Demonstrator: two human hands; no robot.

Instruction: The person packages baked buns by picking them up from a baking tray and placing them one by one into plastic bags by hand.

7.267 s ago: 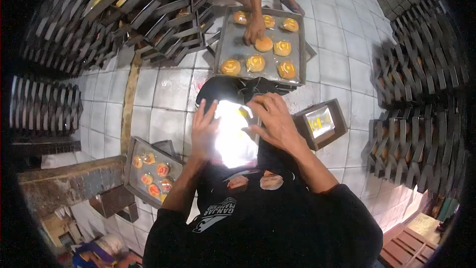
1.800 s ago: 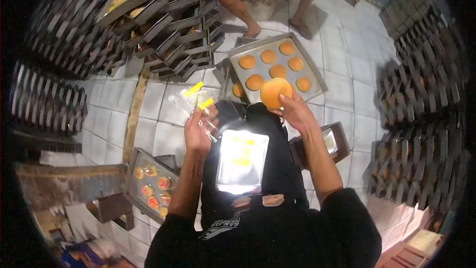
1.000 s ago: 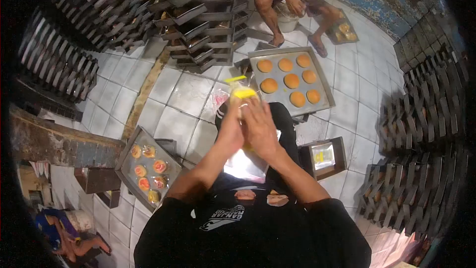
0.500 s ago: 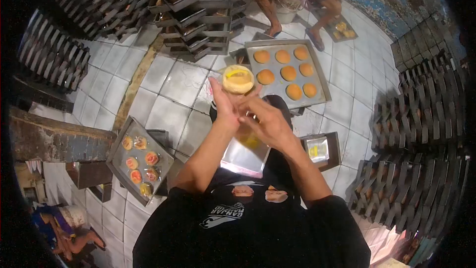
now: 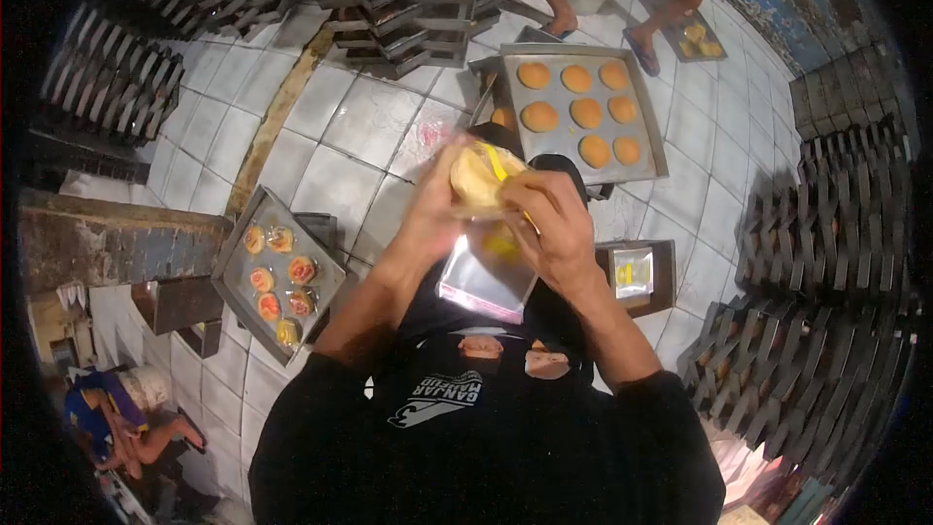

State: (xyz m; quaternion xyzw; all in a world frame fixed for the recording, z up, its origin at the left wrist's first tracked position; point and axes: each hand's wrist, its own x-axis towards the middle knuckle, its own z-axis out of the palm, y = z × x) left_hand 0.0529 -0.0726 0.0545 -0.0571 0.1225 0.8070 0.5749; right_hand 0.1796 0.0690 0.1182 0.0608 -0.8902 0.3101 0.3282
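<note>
A pale bun in a clear plastic bag with a yellow print (image 5: 478,178) is held up over my lap. My left hand (image 5: 432,206), blurred by motion, wraps round the bun's left side. With bent fingers, my right hand (image 5: 556,224) grips the bag at its lower right; the exact pinch is partly hidden. Below both hands, a stack of clear plastic bags (image 5: 481,287) with yellow print lies on my lap. Ahead to the right, a metal tray (image 5: 649,157) bears several golden-brown buns (image 5: 586,114).
Left of me, a tray (image 5: 233,277) holds several wrapped buns with coloured toppings. A box (image 5: 664,277) with printed bags sits on the right. Stacked trays (image 5: 413,10) stand ahead, and more racks (image 5: 807,224) line the right. Another person's legs (image 5: 671,15) are beyond the bun tray.
The bagged bun has come closer to my body and tilted. My right hand has moved from beside my left wrist up to the bag's edge. The whole view has shifted slightly.
</note>
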